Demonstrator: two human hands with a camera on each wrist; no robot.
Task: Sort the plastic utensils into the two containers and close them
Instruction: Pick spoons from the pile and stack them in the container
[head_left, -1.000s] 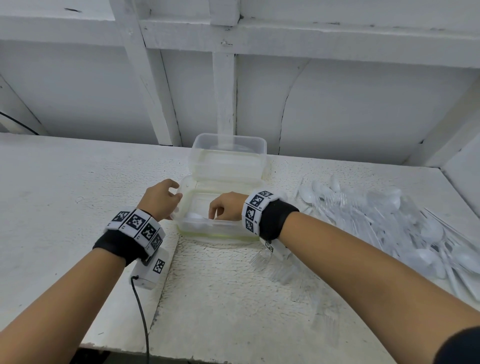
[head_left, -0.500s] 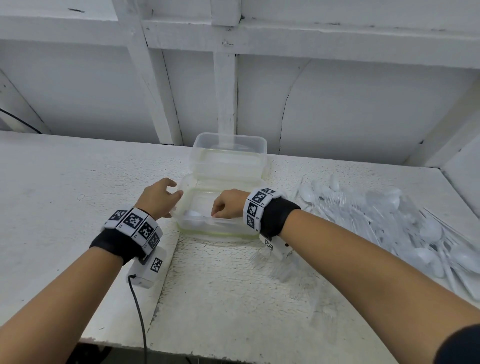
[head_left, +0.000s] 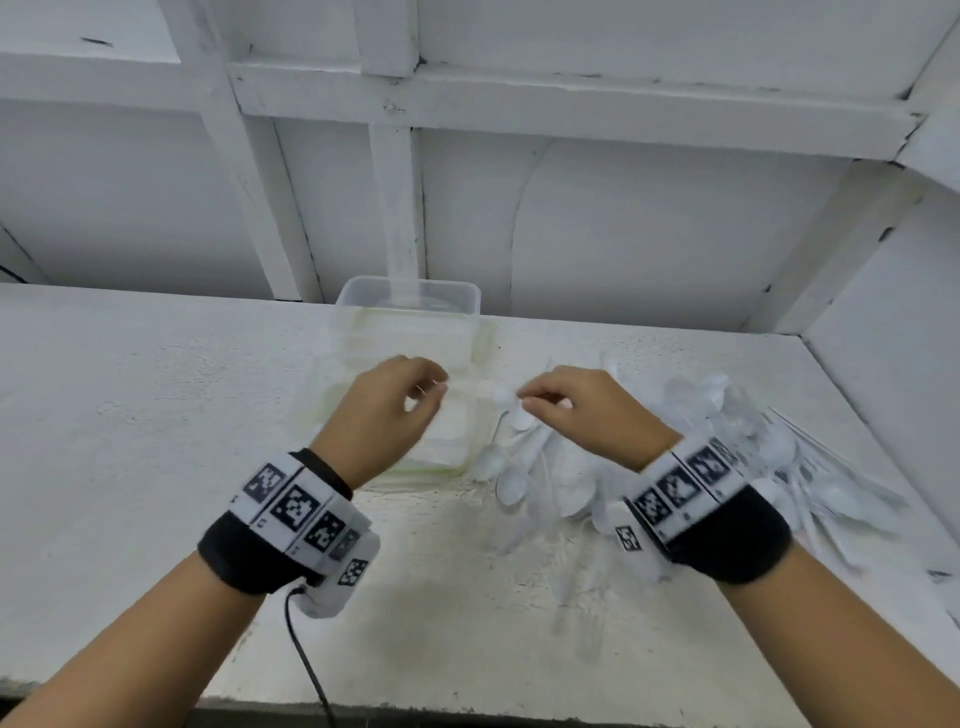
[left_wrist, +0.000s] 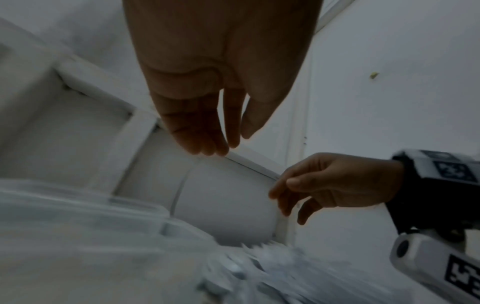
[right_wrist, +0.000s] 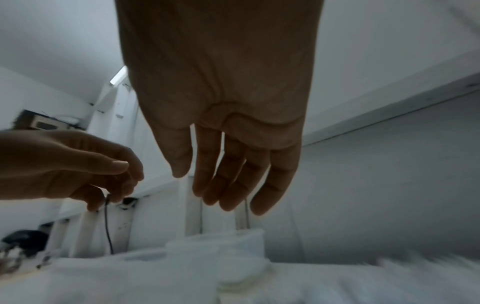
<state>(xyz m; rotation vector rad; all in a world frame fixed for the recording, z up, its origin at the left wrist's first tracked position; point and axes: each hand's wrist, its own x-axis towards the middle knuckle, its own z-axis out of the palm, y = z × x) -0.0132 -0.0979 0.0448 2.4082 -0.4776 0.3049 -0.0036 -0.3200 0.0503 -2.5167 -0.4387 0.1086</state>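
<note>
Near container (head_left: 447, 415): clear plastic, rectangular, open, on the white worktop (head_left: 130, 415); long axis runs away from the person toward the back wall. Contents blurred, not legible.

Far container (head_left: 408, 306): clear plastic, directly behind the near one and touching it, against the wall (head_left: 623, 234).

Plastic utensils (head_left: 727, 431): a loose pile of translucent white spoons and forks on the worktop, just right of the near container. Handles lie fanned at mixed angles, several spoon bowls pointing toward the near container.

Left hand (head_left: 384, 415): raised above the near container, fingers loosely curled, grasping nothing.

Right hand (head_left: 587, 410): raised over the left edge of the pile, fingers relaxed and drooping, empty.

View notes: head view alone shows the pile's spread and both containers in line. Left wrist view shows the left hand's fingers (left_wrist: 205, 131) hanging straight with nothing between them, and the near container's rim as blur. Right wrist view shows a dark cable (right_wrist: 107, 224) on the wall beyond.
</note>
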